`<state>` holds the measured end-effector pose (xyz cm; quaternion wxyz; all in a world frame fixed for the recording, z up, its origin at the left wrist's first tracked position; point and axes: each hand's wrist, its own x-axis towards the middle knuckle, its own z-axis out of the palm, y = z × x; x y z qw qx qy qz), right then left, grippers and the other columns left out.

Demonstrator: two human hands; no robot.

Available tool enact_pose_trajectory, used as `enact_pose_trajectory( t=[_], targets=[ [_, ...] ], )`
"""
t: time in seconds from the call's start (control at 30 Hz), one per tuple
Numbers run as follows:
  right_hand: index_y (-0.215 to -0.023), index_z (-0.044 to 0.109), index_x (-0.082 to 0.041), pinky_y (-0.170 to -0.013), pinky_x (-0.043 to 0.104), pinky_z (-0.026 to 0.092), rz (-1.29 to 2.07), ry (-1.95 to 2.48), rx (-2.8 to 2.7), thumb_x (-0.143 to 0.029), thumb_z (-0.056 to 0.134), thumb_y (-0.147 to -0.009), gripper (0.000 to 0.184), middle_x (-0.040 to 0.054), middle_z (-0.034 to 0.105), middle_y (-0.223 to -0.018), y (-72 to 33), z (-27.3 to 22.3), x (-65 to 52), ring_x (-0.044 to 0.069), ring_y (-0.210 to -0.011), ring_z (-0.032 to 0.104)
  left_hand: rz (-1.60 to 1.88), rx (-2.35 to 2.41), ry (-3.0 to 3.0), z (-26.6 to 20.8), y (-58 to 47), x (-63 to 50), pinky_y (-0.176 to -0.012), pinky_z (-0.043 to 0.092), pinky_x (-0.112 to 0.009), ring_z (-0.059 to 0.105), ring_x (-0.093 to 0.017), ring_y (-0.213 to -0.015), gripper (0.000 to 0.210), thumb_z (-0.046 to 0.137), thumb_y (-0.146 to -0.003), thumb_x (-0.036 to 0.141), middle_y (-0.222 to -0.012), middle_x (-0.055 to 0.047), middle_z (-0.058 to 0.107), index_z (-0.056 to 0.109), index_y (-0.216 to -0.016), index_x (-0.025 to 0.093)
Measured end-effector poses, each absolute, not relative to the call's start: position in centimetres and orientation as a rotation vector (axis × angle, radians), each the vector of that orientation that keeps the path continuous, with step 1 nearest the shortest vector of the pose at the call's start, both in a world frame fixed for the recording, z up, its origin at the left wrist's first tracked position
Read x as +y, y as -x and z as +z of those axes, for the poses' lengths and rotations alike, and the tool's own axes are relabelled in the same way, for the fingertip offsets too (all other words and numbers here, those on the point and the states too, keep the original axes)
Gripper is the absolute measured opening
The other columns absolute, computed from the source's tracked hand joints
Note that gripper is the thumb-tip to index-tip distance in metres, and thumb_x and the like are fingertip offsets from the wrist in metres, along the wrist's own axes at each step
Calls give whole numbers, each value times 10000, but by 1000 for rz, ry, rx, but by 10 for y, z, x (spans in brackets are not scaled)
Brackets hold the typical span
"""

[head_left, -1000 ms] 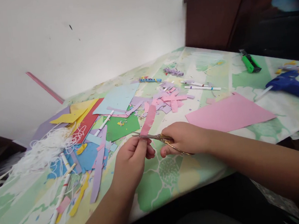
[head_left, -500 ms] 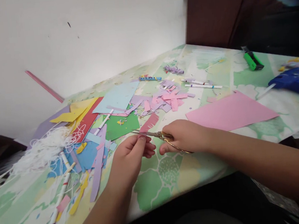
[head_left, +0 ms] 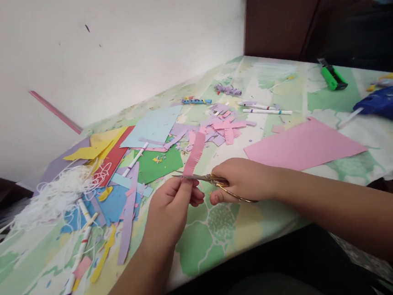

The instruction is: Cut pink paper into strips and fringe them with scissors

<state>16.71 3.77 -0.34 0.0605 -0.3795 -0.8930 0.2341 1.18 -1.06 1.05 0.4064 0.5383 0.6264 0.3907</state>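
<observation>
My left hand [head_left: 174, 204] pinches the near end of a pink paper strip [head_left: 196, 150] between thumb and fingers. The strip stands up and leans away from me, with small fringe cuts along its right edge. My right hand [head_left: 242, 180] is closed around the gold handles of a pair of scissors [head_left: 216, 180]. The scissor blades point left and lie across the strip just above my left thumb. Behind the strip is a heap of pink and lilac paper scraps [head_left: 227, 128]. A green paper sheet [head_left: 160, 164] lies to its left.
White yarn [head_left: 59, 191] lies tangled at left, near yellow, red and blue paper sheets. A pink sheet [head_left: 302, 145] lies at right, with a blue glue gun [head_left: 385, 105] and a green box cutter [head_left: 333, 78] beyond. White paper tubes [head_left: 267, 112] lie toward the back.
The pink strip now rises higher and straighter above my left hand, showing more of its length. Both hands stay nearly in place, the scissors still across the strip. The view has shifted slightly.
</observation>
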Motion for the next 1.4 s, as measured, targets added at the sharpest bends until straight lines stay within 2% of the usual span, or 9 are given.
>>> enact_pose_trajectory(
  t=[0.47, 0.63, 1.13, 1.4],
  targets=[
    [-635, 516, -151, -418, 197, 216, 647, 1089, -2738, -632, 289, -656, 532, 13, 491, -521, -166, -6, 39, 89, -447, 379, 976, 1638, -1379, 14, -13, -11, -517, 423, -215, 521, -99, -502, 140, 440, -675, 225, -515, 17, 570, 541, -604, 160],
    [-670, 512, -153, -421, 198, 215, 638, 1120, -2699, -656, 314, -620, 543, 17, 497, -555, -167, -5, 38, 93, -457, 374, 969, 1630, -1371, 15, -14, -12, -518, 425, -223, 524, -103, -491, 145, 439, -678, 224, -493, 22, 561, 535, -589, 160],
    [-616, 505, -156, -414, 199, 204, 634, 1199, -2681, -646, 361, -602, 511, 10, 479, -517, -164, -2, 38, 89, -443, 364, 1008, 1572, -1383, 11, -12, -13, -532, 424, -233, 526, -101, -496, 154, 427, -698, 246, -505, 30, 553, 530, -619, 164],
    [-628, 483, -169, -414, 195, 208, 605, 1170, -2666, -638, 347, -616, 489, 3, 488, -547, -166, -4, 38, 91, -456, 368, 1146, 1673, -1345, 14, -20, -16, -502, 395, -214, 491, -88, -466, 177, 402, -709, 225, -479, 30, 526, 511, -585, 162]
  ],
)
